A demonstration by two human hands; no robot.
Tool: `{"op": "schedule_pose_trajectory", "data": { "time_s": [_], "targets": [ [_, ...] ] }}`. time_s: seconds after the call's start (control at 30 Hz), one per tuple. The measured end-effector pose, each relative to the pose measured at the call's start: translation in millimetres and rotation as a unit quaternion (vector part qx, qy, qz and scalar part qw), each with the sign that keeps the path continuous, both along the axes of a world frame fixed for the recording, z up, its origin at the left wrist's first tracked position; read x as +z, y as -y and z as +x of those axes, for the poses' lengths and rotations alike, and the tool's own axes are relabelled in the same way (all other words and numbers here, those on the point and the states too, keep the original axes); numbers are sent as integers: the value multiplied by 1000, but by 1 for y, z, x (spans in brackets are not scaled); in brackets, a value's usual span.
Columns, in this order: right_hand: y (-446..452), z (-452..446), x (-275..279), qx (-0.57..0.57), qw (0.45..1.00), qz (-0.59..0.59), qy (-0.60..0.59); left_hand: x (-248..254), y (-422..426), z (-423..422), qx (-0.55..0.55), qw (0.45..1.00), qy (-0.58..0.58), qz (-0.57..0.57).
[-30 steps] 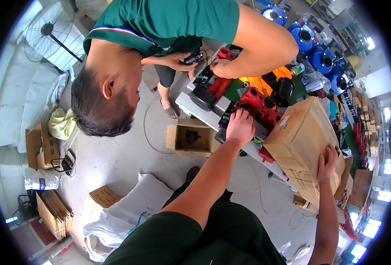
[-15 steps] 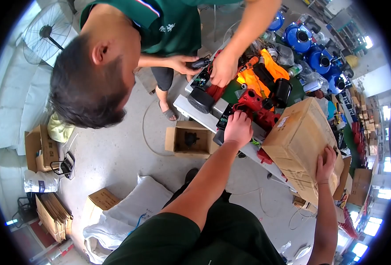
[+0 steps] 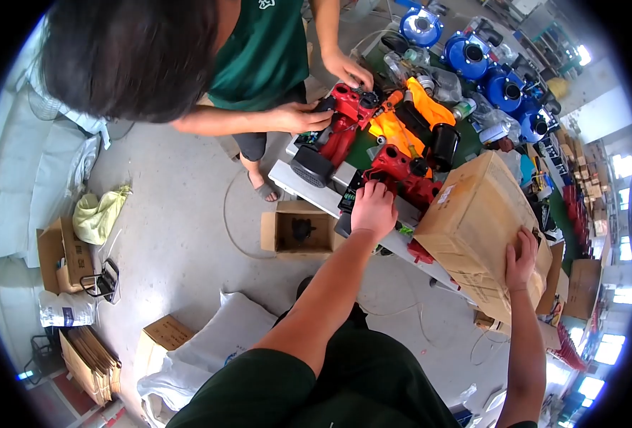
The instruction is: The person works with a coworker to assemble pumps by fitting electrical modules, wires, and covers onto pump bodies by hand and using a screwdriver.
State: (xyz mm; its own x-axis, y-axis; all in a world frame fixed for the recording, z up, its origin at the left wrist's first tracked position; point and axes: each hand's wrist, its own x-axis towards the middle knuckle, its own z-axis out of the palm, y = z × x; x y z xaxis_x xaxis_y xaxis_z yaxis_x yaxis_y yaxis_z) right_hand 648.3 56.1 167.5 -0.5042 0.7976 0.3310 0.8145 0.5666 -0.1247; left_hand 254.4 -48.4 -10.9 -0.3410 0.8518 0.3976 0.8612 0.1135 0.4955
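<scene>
At the table's (image 3: 303, 185) near edge, the box (image 3: 481, 222) seems stiff, best held underneath; the right hand (image 3: 521, 261) rests on it, fingers apart. Beside lies a red machine (image 3: 399, 162), probably heavy; the left hand (image 3: 374, 210) bends over it, grip hidden.

Right of centre in the frame, a large brown cardboard box (image 3: 476, 232) with a small pale label (image 3: 444, 194), slanting. Just to its left, above mid-frame, a glossy red machine (image 3: 394, 164) with a round black knob (image 3: 419, 167).

Bright windows (image 3: 608, 348) glare at the right, and wide-angle distortion curves everything towards black corners.
</scene>
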Motion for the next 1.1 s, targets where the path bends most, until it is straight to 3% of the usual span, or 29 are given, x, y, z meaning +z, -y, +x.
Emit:
{"op": "schedule_pose_trajectory", "data": {
  "time_s": [0.17,1.1],
  "targets": [
    [1,-1,1,-4,1000,3,1,2,0,0,-9,999,14,-40],
    [6,-10,8,5,1000,6,-2,-2,-2,2,7,1000,-15,1]
  ]
}}
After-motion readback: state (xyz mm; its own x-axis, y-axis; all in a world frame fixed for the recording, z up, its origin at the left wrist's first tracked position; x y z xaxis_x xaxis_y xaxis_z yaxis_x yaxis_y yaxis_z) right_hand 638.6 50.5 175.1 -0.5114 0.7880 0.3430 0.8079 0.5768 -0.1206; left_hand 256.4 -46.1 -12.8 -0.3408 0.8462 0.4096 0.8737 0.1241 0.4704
